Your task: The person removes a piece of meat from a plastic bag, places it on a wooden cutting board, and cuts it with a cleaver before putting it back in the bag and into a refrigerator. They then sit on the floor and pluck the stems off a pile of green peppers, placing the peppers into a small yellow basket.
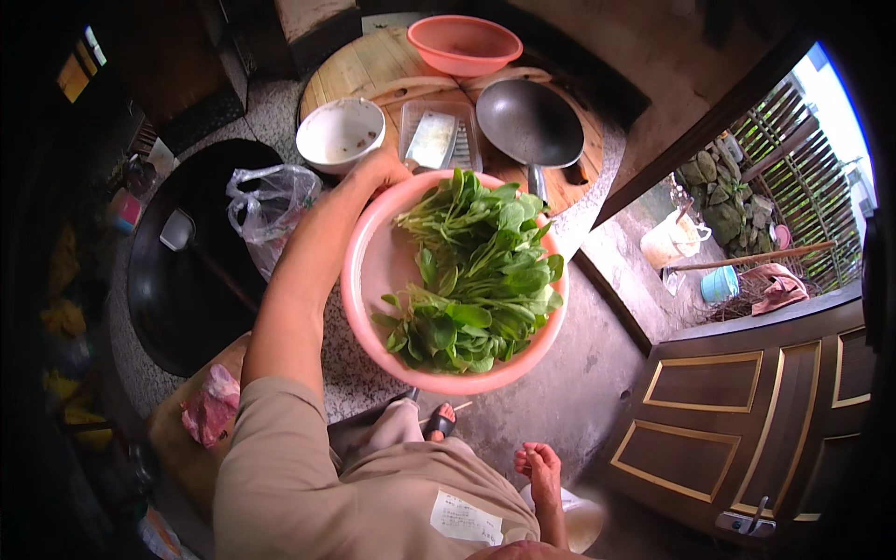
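Observation:
My left hand (383,170) grips the far left rim of a pink plastic basin (364,329); some of its fingers are hidden by the rim. Several bunches of leafy greens (490,280) lie in the basin, mostly on its right side. My right hand (540,462) hangs low by my side, loosely curled, with nothing visible in it. Just beyond the left hand, a cleaver (432,140) rests on a clear plastic tray (467,150). A white bowl (341,133) stands beside it, with dark specks inside.
A steel wok (530,122) and a red basin (465,45) stand on the round wooden lid (350,66). Left are a large built-in wok (189,301) with a ladle (178,229), a plastic bag (269,210), and raw meat (211,406) on a board. A panelled door (742,420) stands right.

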A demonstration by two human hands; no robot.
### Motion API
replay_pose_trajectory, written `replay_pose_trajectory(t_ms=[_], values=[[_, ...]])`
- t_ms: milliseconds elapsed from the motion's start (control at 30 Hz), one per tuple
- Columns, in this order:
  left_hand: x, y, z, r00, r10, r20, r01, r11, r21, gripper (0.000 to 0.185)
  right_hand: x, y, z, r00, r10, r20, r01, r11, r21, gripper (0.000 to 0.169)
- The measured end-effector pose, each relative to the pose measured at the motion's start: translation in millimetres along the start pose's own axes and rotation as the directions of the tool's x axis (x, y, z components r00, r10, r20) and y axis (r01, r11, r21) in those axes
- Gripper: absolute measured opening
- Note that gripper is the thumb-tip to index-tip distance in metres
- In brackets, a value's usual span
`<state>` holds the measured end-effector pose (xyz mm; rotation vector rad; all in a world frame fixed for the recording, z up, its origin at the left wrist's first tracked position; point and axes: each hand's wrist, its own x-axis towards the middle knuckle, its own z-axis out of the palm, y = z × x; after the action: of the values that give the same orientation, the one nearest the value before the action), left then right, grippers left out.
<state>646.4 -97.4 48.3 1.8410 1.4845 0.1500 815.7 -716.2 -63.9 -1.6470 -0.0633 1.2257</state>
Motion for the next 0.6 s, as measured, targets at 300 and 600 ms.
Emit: replay_pose_trajectory(t_ms=[300,600], values=[[2.7,12.9,1.8,0.966,0.152,-0.209,-0.11,0.974,0.199,0.04,0.6,-2.4,-9.2,1.0,-0.002,0.024,0.004,0.997,-0.08,0.021],[-107.4,38.1,-35.9,0.807,0.295,-0.512,-0.44,0.878,-0.188,0.038,-3.7,-26.0,-0.2,0.972,-0.08,0.221,0.074,0.997,0.036,0.022]])
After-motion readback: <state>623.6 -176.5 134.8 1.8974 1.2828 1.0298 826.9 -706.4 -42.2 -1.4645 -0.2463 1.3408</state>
